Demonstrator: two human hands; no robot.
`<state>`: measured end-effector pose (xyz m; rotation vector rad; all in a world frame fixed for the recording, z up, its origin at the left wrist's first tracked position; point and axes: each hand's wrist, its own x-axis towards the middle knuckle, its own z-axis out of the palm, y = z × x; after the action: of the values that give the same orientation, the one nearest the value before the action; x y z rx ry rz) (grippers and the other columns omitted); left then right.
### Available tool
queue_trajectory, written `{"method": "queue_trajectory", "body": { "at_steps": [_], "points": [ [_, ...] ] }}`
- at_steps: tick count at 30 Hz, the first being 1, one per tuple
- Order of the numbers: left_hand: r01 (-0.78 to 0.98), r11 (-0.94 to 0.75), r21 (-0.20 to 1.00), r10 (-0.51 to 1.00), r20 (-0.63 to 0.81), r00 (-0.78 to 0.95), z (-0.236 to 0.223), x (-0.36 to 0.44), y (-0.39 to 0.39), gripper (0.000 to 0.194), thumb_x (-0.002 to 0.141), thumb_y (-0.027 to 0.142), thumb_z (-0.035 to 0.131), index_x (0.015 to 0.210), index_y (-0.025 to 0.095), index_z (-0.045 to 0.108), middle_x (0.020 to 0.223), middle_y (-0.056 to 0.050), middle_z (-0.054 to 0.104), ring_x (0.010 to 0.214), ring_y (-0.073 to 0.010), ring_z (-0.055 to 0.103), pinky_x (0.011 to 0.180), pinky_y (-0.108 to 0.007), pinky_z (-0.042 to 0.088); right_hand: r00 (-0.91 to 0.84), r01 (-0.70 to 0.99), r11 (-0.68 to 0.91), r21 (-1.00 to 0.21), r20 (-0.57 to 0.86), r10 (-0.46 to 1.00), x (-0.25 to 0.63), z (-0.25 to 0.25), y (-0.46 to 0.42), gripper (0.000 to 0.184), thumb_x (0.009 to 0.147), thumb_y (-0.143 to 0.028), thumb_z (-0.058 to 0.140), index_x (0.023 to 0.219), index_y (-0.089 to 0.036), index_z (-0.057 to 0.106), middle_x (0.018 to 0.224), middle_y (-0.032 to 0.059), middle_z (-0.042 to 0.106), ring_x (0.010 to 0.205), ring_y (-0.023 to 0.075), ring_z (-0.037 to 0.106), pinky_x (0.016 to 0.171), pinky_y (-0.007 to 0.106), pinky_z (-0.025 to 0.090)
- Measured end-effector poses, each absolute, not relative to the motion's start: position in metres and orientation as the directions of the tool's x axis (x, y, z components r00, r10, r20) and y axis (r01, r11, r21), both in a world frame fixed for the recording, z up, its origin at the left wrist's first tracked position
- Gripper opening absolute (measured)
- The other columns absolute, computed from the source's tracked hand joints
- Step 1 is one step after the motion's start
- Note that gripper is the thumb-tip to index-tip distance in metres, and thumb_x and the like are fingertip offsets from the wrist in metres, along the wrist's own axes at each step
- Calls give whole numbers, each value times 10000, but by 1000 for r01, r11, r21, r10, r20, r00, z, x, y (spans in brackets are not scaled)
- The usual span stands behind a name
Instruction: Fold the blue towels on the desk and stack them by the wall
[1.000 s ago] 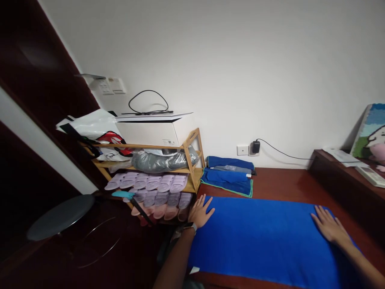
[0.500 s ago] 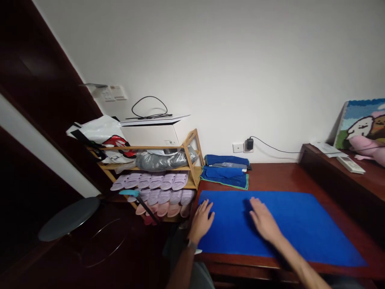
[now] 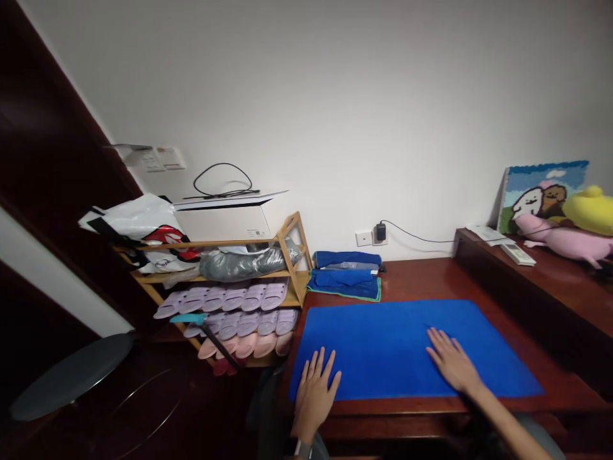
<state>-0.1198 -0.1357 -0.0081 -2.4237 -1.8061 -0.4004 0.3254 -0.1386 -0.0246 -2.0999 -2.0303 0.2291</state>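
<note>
A blue cloth [image 3: 373, 351] lies spread flat on the dark red wooden table [image 3: 421, 281]. My left hand [image 3: 316, 390] rests at the cloth's near left corner, its fingers spread and nothing in them. On the right half of the cloth my right hand [image 3: 453, 361] lies palm down, fingers stretched out, also holding nothing. Behind the spread cloth, against the wall, sit folded blue towels [image 3: 345, 281] with green edging.
Left of the table stands a wooden rack [image 3: 292, 255] with several slippers [image 3: 244, 297] and a white box [image 3: 225, 220] on top. A round stool [image 3: 71, 374] is farther left. On the raised right ledge are a remote [image 3: 517, 254] and a pink plush toy [image 3: 565, 243].
My right hand has slid rightward across the cloth. My left hand has moved nearer to the cloth's front left corner. The view has turned right, bringing a yellow plush toy into sight.
</note>
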Motion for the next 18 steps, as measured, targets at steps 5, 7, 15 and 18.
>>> {"method": "queue_trajectory", "body": {
  "at_steps": [5,7,15,18],
  "points": [
    [949,-305,74,917,292,272,-9,-119,-137,549,1056,483,417,1591,367,365,1659,-43,372,1515,-290,374,1216,-541,352,257,948,-255,-188,-16,966,498,-60,-176,828,876,-650,207,1534,-247,506,1654,47,382,1549,273,287,1251,521,264],
    [949,-308,64,911,306,275,-10,-120,-136,545,1052,470,428,1585,365,380,1651,-43,388,1505,-287,394,1206,-533,371,276,938,-269,-218,4,961,526,-67,-181,817,851,-666,230,1499,-282,547,1630,37,429,1530,271,337,1246,525,278],
    [922,-388,-8,798,497,340,6,-98,-143,475,1002,335,493,1468,294,574,1508,-52,596,1379,-281,559,1146,-498,462,306,900,-218,-377,193,932,525,-36,-99,683,920,-557,277,1334,-190,676,1451,134,627,1342,282,583,1182,427,401],
    [842,-537,47,725,537,432,16,-25,-155,405,938,241,563,1324,307,670,1380,-37,688,1251,-261,644,1059,-434,530,322,890,-252,-381,131,938,519,-24,-57,699,945,-508,264,1458,-152,577,1552,142,530,1455,268,468,1227,428,333]
  ]
}}
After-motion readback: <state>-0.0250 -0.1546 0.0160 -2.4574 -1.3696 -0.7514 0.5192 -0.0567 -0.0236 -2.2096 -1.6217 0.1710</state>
